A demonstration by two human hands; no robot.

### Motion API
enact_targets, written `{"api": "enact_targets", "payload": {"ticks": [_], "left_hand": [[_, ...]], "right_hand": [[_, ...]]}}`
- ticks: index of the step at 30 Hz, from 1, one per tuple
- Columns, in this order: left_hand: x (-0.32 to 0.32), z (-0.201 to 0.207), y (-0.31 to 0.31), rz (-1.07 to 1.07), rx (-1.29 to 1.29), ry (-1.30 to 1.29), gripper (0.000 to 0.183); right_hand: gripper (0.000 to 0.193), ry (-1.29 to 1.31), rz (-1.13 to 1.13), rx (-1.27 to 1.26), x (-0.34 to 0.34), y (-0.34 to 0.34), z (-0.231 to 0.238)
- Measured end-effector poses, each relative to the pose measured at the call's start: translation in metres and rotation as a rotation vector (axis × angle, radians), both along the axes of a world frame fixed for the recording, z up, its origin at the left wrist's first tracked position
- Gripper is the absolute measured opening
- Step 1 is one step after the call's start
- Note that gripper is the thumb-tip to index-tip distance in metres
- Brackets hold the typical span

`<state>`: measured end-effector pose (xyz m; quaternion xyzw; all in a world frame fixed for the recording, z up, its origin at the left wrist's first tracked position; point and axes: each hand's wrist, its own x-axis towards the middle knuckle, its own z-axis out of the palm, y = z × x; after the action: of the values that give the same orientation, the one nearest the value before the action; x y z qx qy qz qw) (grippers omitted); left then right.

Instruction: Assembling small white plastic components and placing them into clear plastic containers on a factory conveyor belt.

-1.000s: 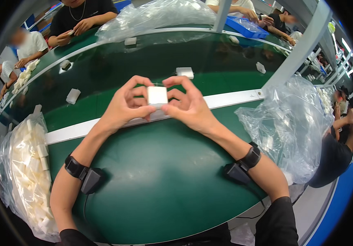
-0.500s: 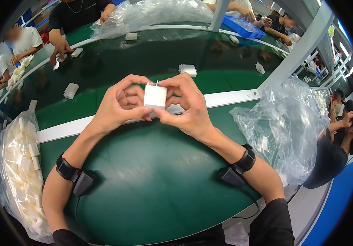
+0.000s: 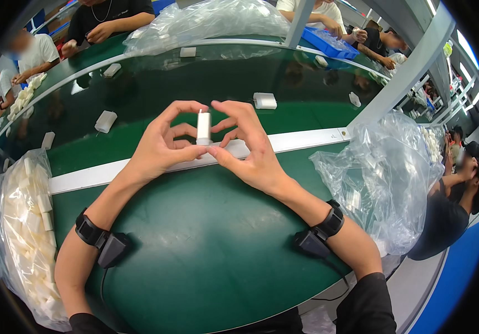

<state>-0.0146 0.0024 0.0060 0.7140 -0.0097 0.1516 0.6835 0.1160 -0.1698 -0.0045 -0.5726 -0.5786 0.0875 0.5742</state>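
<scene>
A white power adapter (image 3: 204, 129) is held up over the white rail at the belt's near edge, turned so a narrow side faces me. My left hand (image 3: 164, 142) pinches it between thumb and index finger, the other fingers curled behind. My right hand (image 3: 250, 145) is close on its right side. The right thumb tip is at the adapter's lower corner, while the index fingertip stands apart from its top. A thin metal prong shows at the upper end.
More white adapters (image 3: 265, 101) lie on the green belt (image 3: 156, 83) beyond the rail (image 3: 300, 139). A clear bag of white pieces (image 3: 25, 222) stands left, a crumpled clear bag (image 3: 384, 183) right. A grey post (image 3: 401, 67) rises at right. Co-workers sit across, near a blue tray (image 3: 331, 43).
The adapter has turned from its broad face to a narrow side. My right index finger has come away from it. Adapters on the belt have shifted right; a co-worker's hand has left the belt.
</scene>
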Motion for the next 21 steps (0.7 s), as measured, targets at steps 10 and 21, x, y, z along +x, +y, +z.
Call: {"api": "enact_targets", "payload": {"ticks": [10, 21], "left_hand": [[-0.0008, 0.0032, -0.0075, 0.059, 0.389, -0.012, 0.074], [-0.0028, 0.0021, -0.0069, 0.041, 0.056, -0.101, 0.057]], "right_hand": [[0.057, 0.225, 0.066, -0.033, 0.002, 0.0047, -0.0065], [0.051, -0.065, -0.03, 0.038, 0.002, -0.0003, 0.002]]}}
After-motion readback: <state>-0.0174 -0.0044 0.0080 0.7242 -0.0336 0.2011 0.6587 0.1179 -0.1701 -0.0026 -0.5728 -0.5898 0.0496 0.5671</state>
